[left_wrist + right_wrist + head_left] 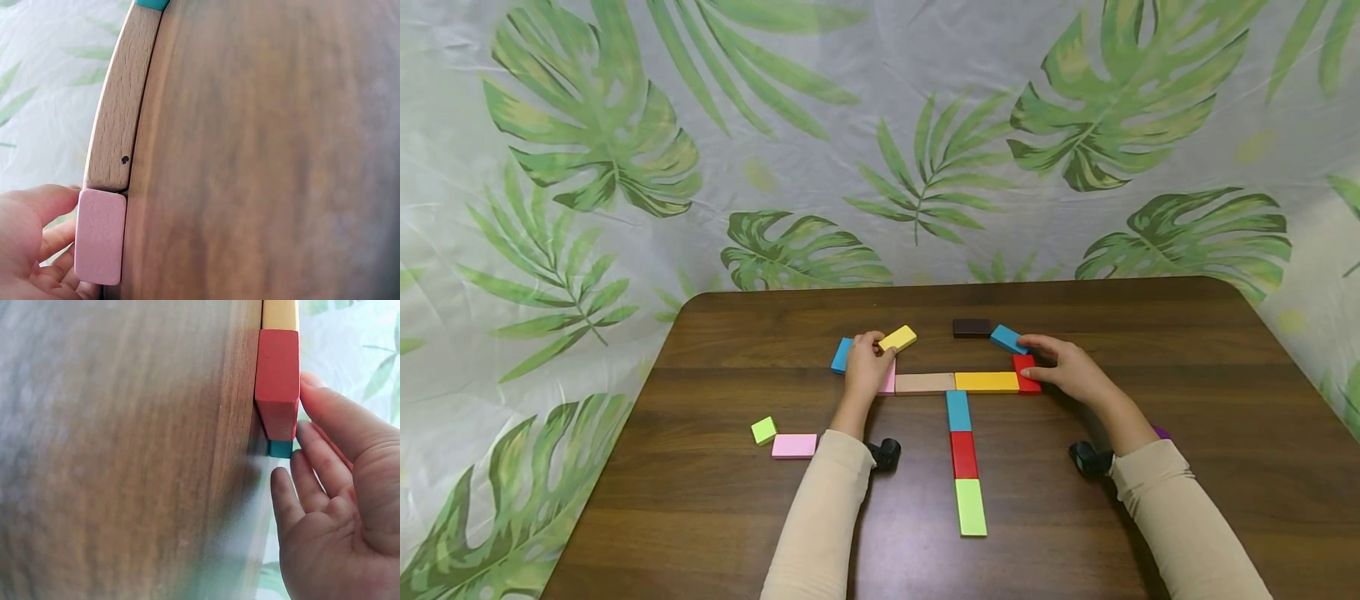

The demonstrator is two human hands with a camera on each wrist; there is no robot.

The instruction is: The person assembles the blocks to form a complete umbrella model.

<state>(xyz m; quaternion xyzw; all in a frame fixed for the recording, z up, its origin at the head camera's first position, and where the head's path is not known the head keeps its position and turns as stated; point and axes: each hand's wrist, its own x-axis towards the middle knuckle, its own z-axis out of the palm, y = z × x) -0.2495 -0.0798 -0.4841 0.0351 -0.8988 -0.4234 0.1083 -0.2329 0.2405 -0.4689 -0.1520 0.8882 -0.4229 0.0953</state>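
- Left forearm (pixel 820 521): sleeved, runs up from bottom edge, angled inward.
- Right forearm (pixel 1183 508): sleeved, also angled inward; elbows out of frame.
- Left wrist (pixel 847 423) and right wrist (pixel 1129 423): bare past the cuffs.
- Left hand (pixel 865 367): thumb (pixel 53 201) extended, fingers bent, tips partly hidden; grip unclear.
- Right hand (pixel 1070 369): thumb reaching out, fingers (pixel 322 459) lightly bent, fanned, relaxed.
- Hands well apart.

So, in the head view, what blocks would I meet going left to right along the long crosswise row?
Pink block by the left hand → tan block → yellow block → red block by the right hand.
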